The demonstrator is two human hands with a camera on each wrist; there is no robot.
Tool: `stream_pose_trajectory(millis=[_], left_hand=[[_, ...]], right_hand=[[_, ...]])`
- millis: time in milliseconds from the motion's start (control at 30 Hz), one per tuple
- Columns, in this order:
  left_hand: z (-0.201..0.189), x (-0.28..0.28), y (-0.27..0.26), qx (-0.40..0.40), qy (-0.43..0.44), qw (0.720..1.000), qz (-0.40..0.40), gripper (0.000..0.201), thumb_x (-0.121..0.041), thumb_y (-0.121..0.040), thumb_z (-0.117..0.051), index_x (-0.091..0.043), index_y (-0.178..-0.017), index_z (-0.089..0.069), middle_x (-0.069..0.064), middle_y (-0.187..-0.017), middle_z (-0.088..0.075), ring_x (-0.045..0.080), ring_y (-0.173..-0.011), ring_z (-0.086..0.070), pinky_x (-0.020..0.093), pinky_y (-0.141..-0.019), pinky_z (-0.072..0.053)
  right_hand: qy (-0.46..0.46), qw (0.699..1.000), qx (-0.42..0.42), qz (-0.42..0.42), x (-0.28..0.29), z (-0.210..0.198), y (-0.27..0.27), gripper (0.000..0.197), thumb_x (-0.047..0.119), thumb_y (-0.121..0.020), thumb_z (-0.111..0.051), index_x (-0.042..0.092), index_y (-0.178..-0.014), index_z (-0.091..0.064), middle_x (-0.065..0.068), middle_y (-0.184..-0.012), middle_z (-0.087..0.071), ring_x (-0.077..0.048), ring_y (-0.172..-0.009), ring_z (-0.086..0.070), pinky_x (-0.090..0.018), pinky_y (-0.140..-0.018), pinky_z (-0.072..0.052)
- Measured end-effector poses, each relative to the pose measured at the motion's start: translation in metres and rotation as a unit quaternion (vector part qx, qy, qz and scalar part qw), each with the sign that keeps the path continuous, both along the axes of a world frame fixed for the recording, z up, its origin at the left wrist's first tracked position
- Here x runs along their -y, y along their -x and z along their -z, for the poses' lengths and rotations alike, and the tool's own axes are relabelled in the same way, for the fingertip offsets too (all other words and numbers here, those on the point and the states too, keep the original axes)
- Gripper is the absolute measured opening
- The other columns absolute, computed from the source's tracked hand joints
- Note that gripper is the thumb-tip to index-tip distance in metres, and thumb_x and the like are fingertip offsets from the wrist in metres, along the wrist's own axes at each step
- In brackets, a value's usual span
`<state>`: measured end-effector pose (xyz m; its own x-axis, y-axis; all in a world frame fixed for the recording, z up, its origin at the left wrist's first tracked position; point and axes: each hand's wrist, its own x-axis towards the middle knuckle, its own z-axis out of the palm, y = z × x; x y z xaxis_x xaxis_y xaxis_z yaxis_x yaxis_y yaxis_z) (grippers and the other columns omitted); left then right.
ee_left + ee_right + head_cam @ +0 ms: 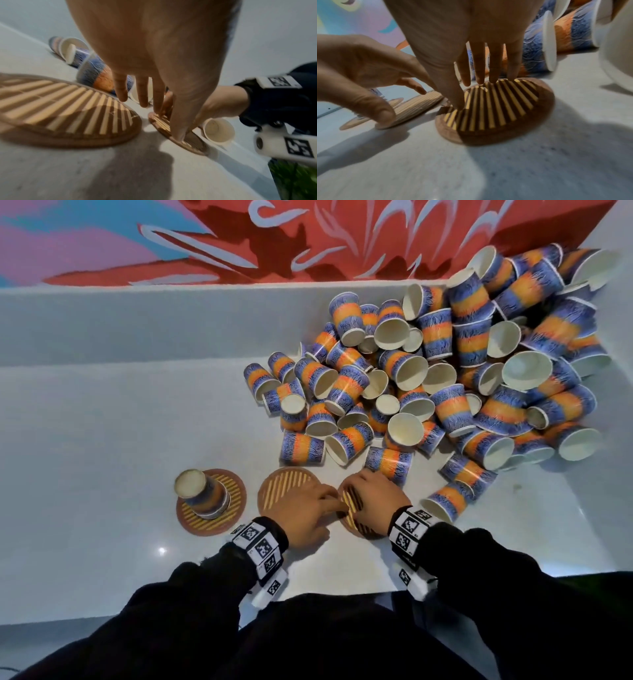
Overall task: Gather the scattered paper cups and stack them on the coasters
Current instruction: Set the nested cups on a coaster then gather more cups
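My right hand (371,498) lies flat with straight fingers on the right coaster (496,112); my left hand (310,513) touches it too, fingers relaxed. The paper cups (428,378) lie heaped behind, light and crushable I think, best taken softly around the wall

Place: likely a café or decorated public room, not certain
Wall: painted mural (308,237) in red, pink, blue
Surface: white counter (102,440) with raised back ledge
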<state>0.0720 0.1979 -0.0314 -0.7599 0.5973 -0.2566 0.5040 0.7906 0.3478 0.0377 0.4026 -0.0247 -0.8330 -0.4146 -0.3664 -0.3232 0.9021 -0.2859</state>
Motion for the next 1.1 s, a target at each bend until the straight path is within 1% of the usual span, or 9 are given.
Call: stream_pose_trajectory(millis=[200,367,500,567,667,767,900,967,1100], left_hand=[[0.017,-0.02,-0.006,-0.02,0.06,0.998,0.008,0.059,-0.043,-0.087,-0.063,-0.044,-0.145,-0.05,-0.007,-0.152,-0.046,0.024,-0.133,-0.045,0.049,-0.108,-0.041],[0.018,-0.014,-0.001,-0.021,0.068,0.997,-0.01,0.061,-0.047,-0.087,-0.065,-0.043,-0.146,-0.05,-0.005,-0.155,-0.046,0.024,-0.137,-0.044,0.05,-0.112,-0.038],[0.007,-0.005,0.005,-0.06,-0.049,0.993,-0.093,0.05,-0.045,-0.09,-0.068,-0.031,-0.138,-0.063,-0.003,-0.137,-0.061,0.021,-0.119,-0.057,0.048,-0.099,-0.051],[0.0,0.009,0.013,-0.093,-0.122,0.959,-0.237,0.042,-0.034,-0.093,-0.071,-0.026,-0.134,-0.064,-0.001,-0.132,-0.061,0.021,-0.118,-0.058,0.043,-0.102,-0.051],[-0.01,0.029,0.031,-0.116,-0.205,0.857,-0.458,0.05,-0.028,-0.09,-0.077,-0.021,-0.136,-0.058,0.003,-0.131,-0.055,0.018,-0.115,-0.057,0.035,-0.098,-0.049],[-0.011,0.04,0.056,-0.053,-0.216,0.797,-0.562,0.062,-0.032,-0.089,-0.077,-0.017,-0.143,-0.051,0.01,-0.135,-0.056,0.026,-0.119,-0.058,0.044,-0.103,-0.05],[-0.008,0.038,0.073,0.035,-0.176,0.804,-0.566,0.033,-0.036,-0.096,-0.068,-0.016,-0.123,-0.069,0.011,-0.124,-0.072,0.033,-0.115,-0.066,0.042,-0.1,-0.052],[-0.011,0.036,0.074,0.026,-0.165,0.809,-0.563,0.015,-0.03,-0.097,-0.066,-0.019,-0.106,-0.072,0.01,-0.115,-0.075,0.034,-0.112,-0.067,0.037,-0.095,-0.051],[-0.052,0.041,0.061,-0.078,-0.182,0.833,-0.516,0.011,-0.026,-0.099,-0.066,-0.019,-0.106,-0.071,0.003,-0.105,-0.076,0.026,-0.101,-0.068,0.031,-0.08,-0.042]], right_hand=[[0.065,0.998,0.01,0.0,-0.011,0.008,0.008,0.053,0.034,-0.082,-0.078,0.037,-0.131,-0.059,0.001,-0.133,-0.054,-0.025,-0.125,-0.048,-0.045,-0.107,-0.047],[0.044,0.999,-0.005,-0.017,-0.01,0.011,0.017,0.064,0.032,-0.088,-0.075,0.018,-0.146,-0.052,-0.005,-0.149,-0.047,-0.028,-0.136,-0.043,-0.043,-0.116,-0.04],[0.086,0.996,0.006,-0.003,-0.021,0.006,0.02,0.061,0.024,-0.087,-0.076,0.024,-0.144,-0.053,0.0,-0.145,-0.048,-0.023,-0.136,-0.046,-0.043,-0.116,-0.042],[0.111,0.993,-0.031,0.005,-0.033,-0.002,0.024,0.055,0.026,-0.087,-0.077,0.028,-0.138,-0.056,0.004,-0.138,-0.051,-0.02,-0.134,-0.045,-0.041,-0.114,-0.043],[0.141,0.984,-0.103,0.028,-0.043,-0.018,0.035,0.054,0.026,-0.088,-0.078,0.029,-0.137,-0.056,0.005,-0.139,-0.05,-0.017,-0.133,-0.042,-0.036,-0.113,-0.04],[0.122,0.983,-0.134,0.007,-0.029,-0.029,0.058,0.069,0.02,-0.086,-0.079,0.02,-0.148,-0.048,-0.001,-0.149,-0.048,-0.023,-0.138,-0.042,-0.039,-0.118,-0.039],[0.008,0.986,-0.151,-0.065,0.004,-0.023,0.084,0.072,0.013,-0.085,-0.076,0.014,-0.149,-0.044,-0.009,-0.154,-0.045,-0.033,-0.141,-0.042,-0.046,-0.118,-0.039],[-0.033,0.983,-0.162,-0.084,0.015,-0.017,0.088,0.063,0.014,-0.089,-0.071,0.016,-0.147,-0.046,-0.01,-0.151,-0.046,-0.034,-0.139,-0.042,-0.047,-0.114,-0.041],[0.017,0.987,-0.148,-0.057,0.014,-0.013,0.092,0.067,0.033,-0.083,-0.079,0.02,-0.142,-0.051,-0.006,-0.143,-0.052,-0.029,-0.134,-0.047,-0.044,-0.113,-0.039]])
